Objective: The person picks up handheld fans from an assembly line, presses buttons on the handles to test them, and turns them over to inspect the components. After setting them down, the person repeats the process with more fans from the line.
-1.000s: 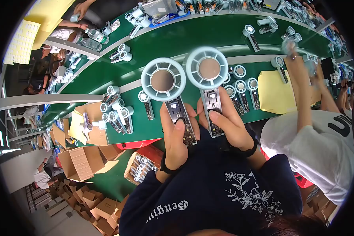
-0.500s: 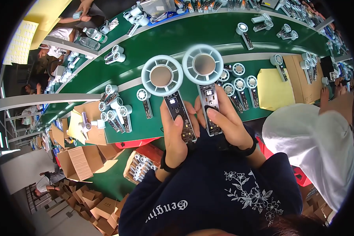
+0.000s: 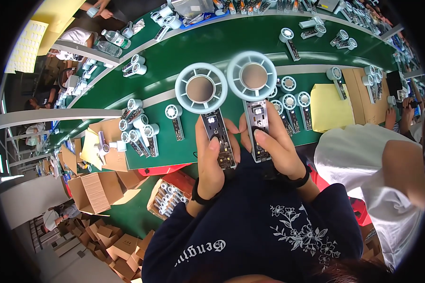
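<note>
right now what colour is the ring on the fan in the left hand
Pale blue-grey ring on the handheld fan; the head view shows it best.

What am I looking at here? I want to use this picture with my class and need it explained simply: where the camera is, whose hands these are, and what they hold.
The camera sits on a person's head and looks down, so its wide lens bends straight edges. The left hand holds one pale handheld fan by its handle; the right hand holds a second fan. Both fans are upright, ring heads side by side, each grip closed around a handle. Beneath them runs a green conveyor belt carrying more such fans. Cardboard boxes stand at the left. Another person's white sleeve shows at the right.
</note>
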`<state>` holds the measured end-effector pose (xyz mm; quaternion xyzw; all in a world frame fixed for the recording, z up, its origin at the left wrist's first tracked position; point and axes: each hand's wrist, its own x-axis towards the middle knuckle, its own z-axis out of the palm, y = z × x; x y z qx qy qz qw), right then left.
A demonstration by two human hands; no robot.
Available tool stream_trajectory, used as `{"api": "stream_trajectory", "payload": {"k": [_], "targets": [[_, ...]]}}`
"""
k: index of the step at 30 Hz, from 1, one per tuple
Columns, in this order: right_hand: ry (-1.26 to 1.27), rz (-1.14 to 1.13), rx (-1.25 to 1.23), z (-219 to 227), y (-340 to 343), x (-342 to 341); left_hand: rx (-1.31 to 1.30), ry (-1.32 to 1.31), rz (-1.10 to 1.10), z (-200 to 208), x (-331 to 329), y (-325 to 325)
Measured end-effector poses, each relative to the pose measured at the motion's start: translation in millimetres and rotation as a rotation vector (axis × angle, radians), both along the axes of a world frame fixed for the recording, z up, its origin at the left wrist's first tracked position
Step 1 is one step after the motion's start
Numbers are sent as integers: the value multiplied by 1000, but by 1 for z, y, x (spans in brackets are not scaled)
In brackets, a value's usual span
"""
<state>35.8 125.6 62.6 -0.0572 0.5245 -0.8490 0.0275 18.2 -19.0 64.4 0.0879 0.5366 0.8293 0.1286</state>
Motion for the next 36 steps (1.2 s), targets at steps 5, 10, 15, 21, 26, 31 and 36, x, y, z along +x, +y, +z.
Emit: {"api": "stream_trajectory", "payload": {"k": [5, 10, 15, 21, 26, 31, 36], "targets": [[-22, 26, 0, -2, 3, 0, -22, -5, 13, -1, 1, 1], [-53, 20, -29, 0, 2, 1, -34, -35, 16, -2, 2, 2], [-17, 8, 0, 0, 4, -1, -59, -15, 15, 2, 4, 6], [18, -9, 18, 0, 5, 2, 22, 41, 14, -8, 4, 5], [-13, -42, -9, -4, 1, 0, 34, -6, 28, -7, 4, 5], [-18, -79, -4, -8, 0, 0, 23, -47, 36, -5, 4, 6], [16, -96, 3, -12, -2, -1, 51, -34, 30, -7, 4, 6]]}}
